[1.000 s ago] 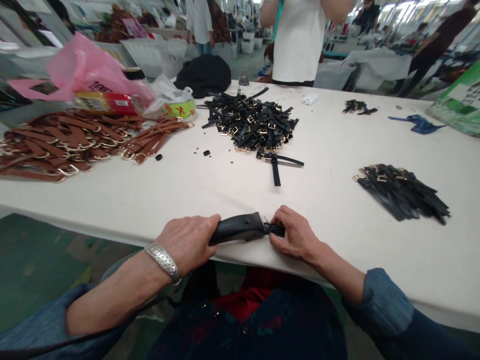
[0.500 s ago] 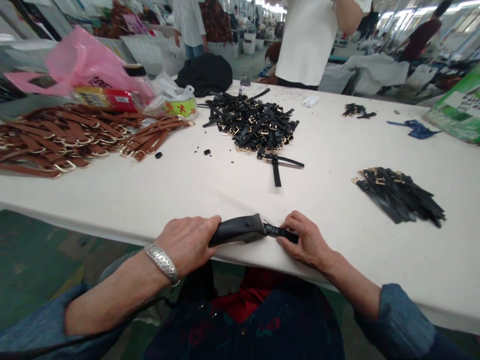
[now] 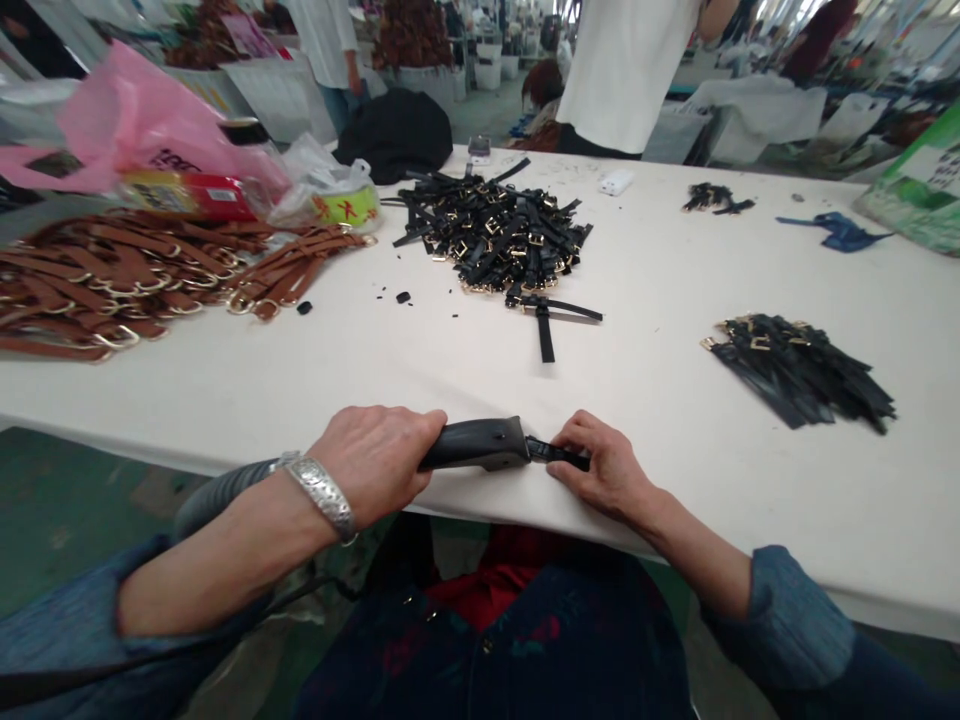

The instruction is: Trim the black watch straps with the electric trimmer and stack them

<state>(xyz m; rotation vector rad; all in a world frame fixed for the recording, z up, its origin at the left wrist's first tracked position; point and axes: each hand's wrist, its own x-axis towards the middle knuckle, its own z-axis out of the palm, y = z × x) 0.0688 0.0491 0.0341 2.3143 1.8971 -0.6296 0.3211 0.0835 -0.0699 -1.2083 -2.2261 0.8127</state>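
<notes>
My left hand (image 3: 379, 455) is wrapped round a black handheld electric tool (image 3: 476, 445), its wide head pointing right. A silver bracelet sits on that wrist. Just right of the tool's head, my right hand (image 3: 604, 465) pinches a short black strap (image 3: 546, 450) between thumb and fingers. The strap's left end meets or nearly meets the head; whether they touch I cannot tell. Part of the strap is hidden in my fingers. Beyond my hands lies a heap of black buckle straps (image 3: 502, 235) with gold buckles. A neater bundle of black straps (image 3: 802, 370) lies to the right.
Brown straps (image 3: 112, 270) with gold rings cover the table's left side, beside a pink plastic bag (image 3: 142, 110) and a black cap (image 3: 397, 135). At the back right are a small black pile (image 3: 712, 197), a blue scrap (image 3: 832, 230) and a green bag (image 3: 919, 195). People stand behind the table.
The view has shifted slightly, so the table and its piles sit a little higher and further left. Both hands keep their grips, with the strap still at the tool's head.
</notes>
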